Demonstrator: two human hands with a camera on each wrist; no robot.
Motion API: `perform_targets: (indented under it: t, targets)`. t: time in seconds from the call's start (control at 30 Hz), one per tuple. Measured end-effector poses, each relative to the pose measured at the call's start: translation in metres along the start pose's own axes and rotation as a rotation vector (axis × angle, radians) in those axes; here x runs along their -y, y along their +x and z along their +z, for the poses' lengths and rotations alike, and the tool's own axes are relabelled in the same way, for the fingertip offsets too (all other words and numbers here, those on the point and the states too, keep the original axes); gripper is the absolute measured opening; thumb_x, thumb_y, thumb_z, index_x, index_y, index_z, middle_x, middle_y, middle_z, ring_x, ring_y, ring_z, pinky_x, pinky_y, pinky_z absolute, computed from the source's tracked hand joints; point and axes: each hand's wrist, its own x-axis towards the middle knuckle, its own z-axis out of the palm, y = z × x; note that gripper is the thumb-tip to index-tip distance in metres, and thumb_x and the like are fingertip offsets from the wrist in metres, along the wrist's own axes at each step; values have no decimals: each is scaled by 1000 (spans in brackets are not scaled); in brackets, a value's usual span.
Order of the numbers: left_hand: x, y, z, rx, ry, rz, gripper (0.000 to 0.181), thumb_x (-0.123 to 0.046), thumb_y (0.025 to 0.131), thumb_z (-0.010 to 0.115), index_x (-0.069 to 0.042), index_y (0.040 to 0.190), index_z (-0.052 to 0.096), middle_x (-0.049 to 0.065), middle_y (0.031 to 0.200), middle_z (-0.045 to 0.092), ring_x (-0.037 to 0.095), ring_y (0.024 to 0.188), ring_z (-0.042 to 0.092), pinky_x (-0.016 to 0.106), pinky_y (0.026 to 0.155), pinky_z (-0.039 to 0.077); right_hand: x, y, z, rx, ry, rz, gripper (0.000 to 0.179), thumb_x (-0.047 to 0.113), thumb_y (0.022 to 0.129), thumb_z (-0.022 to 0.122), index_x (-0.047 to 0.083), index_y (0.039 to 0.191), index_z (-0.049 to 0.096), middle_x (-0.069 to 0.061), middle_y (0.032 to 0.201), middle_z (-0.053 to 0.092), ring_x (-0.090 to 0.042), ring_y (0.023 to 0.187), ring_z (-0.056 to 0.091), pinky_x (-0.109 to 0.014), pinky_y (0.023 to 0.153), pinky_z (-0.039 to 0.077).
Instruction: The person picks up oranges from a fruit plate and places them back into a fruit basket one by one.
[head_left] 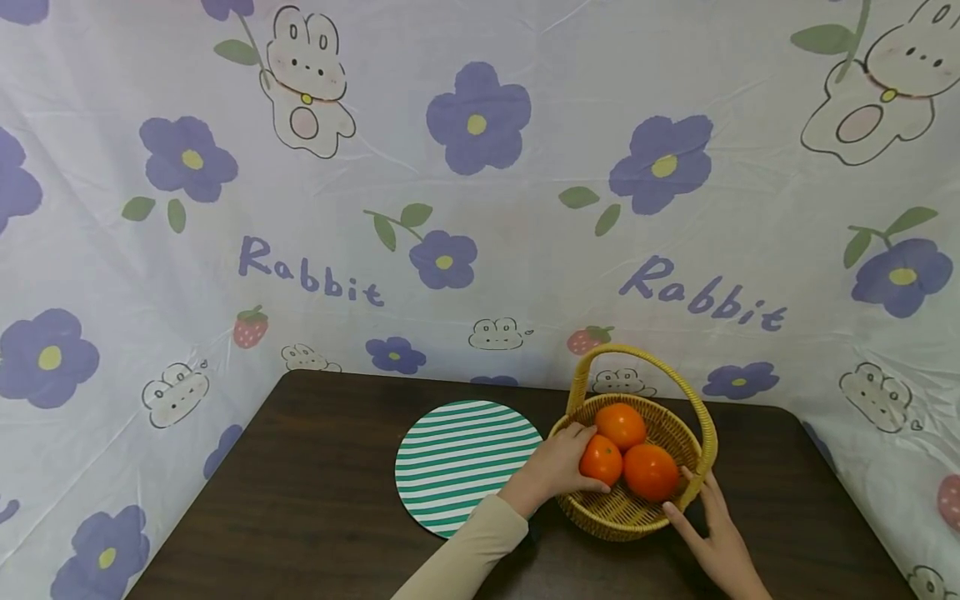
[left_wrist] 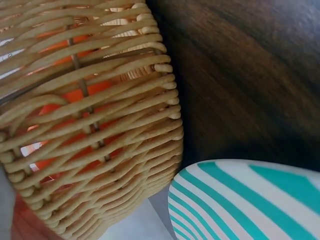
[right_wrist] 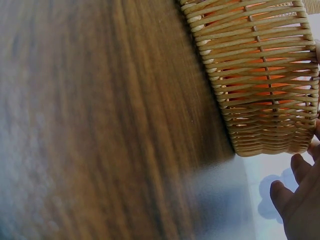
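Note:
A yellow wicker basket (head_left: 611,527) with a tall arched handle stands on the right part of the table. Inside it lie three glossy orange-red round fruits, which look like oranges: a left orange (head_left: 601,461), a rear orange (head_left: 620,426) and a right orange (head_left: 650,472). Reaching over the near-left rim, my left hand (head_left: 558,462) grips the left orange between thumb and fingers. My right hand (head_left: 712,533) holds the basket's right rim at the foot of the handle. Both wrist views show the woven basket wall (left_wrist: 125,130), with orange colour through its gaps.
Left of the basket, a round placemat (head_left: 457,467) with green and white stripes lies flat on the dark wooden table (head_left: 300,492). A white cloth (head_left: 525,217) printed with rabbits and purple flowers hangs behind the table and at its sides.

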Motion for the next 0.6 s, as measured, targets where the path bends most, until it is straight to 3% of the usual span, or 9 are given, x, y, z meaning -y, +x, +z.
perform_targets:
  t: [0.37,0.6]
  targets:
    - [0,-6,4,-54,-32,31,90,-68,75,57,-15,143,35,-1,139,41,13,125,43,28,95,45,-2,2,1,25,-3,32,73,46,95,46,13,150,11,-9,153,-19,-52,135,5,-75,87,23]
    - [3,-11,6,-130,-81,73,80,-60,82,57,-14,143,35,3,142,38,16,128,40,31,99,43,-2,1,1,19,25,31,76,45,96,43,15,150,-2,-9,151,-25,-51,135,-4,-75,90,18]
